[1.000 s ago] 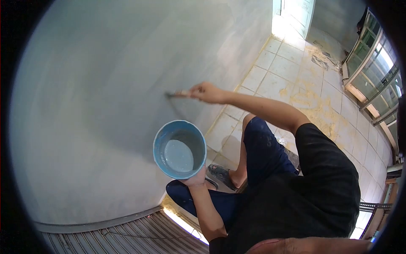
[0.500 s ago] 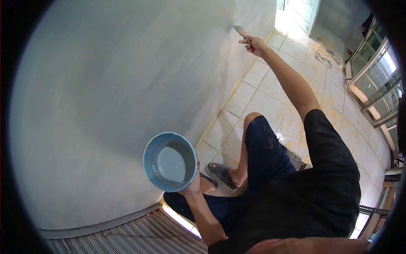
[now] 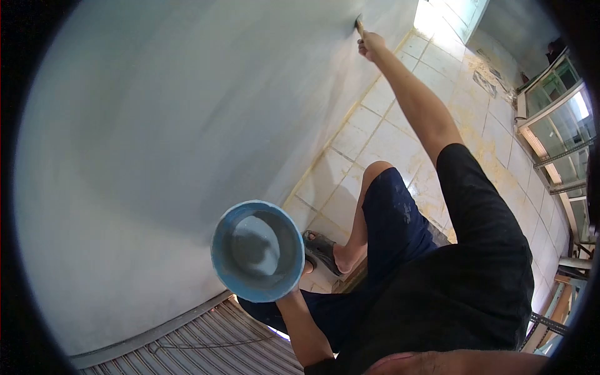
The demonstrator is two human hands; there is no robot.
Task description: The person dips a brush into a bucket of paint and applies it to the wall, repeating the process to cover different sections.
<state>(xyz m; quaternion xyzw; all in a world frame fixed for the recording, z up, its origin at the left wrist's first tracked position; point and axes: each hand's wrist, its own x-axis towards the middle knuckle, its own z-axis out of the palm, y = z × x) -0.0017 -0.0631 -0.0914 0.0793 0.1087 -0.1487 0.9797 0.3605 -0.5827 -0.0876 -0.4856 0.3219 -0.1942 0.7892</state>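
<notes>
At the lower middle, my left hand (image 3: 292, 296) holds up a blue bucket (image 3: 220, 257) from its underside and near side. Grey-white liquid (image 3: 256, 245) lies in the bottom of it. My right arm is stretched out to the top, where my right hand (image 3: 371, 45) is closed around the handle of a small flat tool (image 3: 359, 26), a brush or scraper. The tool's dark end is at the pale grey wall (image 3: 187, 112). The fingers of my left hand are mostly hidden by the bucket.
A tiled floor (image 3: 384, 140) with yellowish stains runs along the wall's foot. Ribbed metal shutter (image 3: 206, 344) lies at the bottom left. Glass-paned frames (image 3: 556, 131) stand on the right. A bright doorway (image 3: 459, 15) is at the top.
My right hand and the tool have moved up in view, and the tool now points more upright. The bucket appears slightly larger and lower, with its opening shifted right.
</notes>
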